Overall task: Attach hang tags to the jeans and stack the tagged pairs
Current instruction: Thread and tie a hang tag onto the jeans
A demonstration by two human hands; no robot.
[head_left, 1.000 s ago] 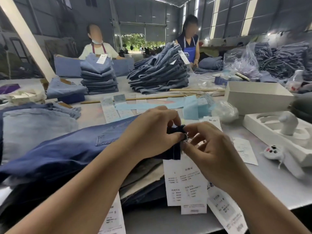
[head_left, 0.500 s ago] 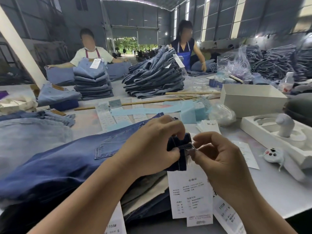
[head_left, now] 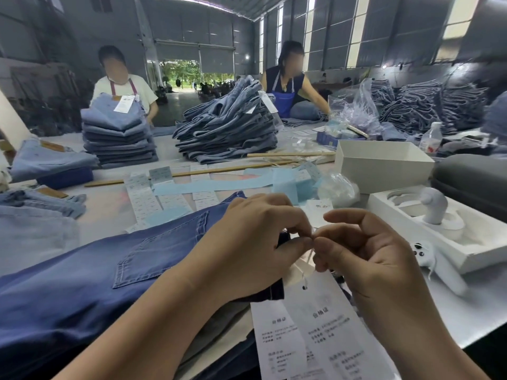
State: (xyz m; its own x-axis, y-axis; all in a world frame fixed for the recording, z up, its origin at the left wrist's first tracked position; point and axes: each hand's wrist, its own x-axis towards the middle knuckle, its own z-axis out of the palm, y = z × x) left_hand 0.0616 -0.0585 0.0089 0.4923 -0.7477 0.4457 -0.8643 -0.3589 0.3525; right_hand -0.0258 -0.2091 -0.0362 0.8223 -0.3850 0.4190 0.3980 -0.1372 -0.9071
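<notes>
Your two hands meet over the dark blue jeans (head_left: 109, 283).

Your left hand (head_left: 247, 248) and right hand (head_left: 370, 259) pinch a thin string (head_left: 308, 259) together; a white hang tag (head_left: 323, 319) hangs below it. Behind the jeans stands a folded jeans stack (head_left: 118, 133).

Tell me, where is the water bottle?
The bottle stands far back on the right of the table, behind the open white box, in front of the jeans piles.
</notes>
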